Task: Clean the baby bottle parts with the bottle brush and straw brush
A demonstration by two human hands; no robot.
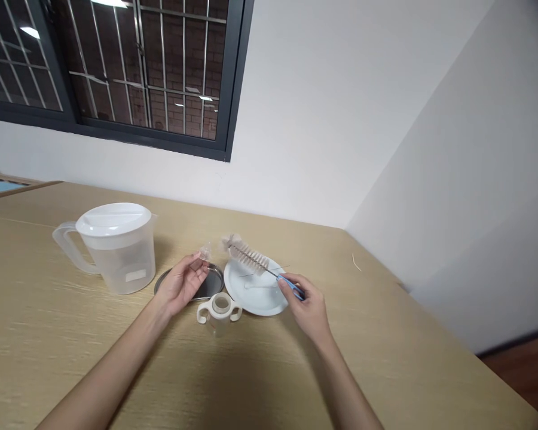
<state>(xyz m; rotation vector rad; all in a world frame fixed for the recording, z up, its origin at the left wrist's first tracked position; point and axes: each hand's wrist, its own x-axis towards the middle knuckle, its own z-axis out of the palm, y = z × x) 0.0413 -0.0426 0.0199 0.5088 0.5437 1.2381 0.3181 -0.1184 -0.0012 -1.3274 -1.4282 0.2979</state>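
Observation:
My right hand [307,304] grips the blue handle of a bottle brush [253,257]. Its white bristles point up and left, above a pale plate [262,307]. Between the fingertips of my left hand [182,283] is a small clear piece that looks like a bottle nipple [205,251], a little left of the brush tip and apart from it. Below and between both hands, a clear baby bottle [221,313] with a white two-handled ring stands upright, its top uncovered. Behind my left hand lies a round dark metal tray [213,283], partly hidden.
A lidded translucent pitcher [123,257] stands on the left of the wooden table [385,352]. Thin wire-like tools [255,286] lie on the plate. A pale thin strip [356,261] lies at the right. A white wall and a barred window [147,71] are behind.

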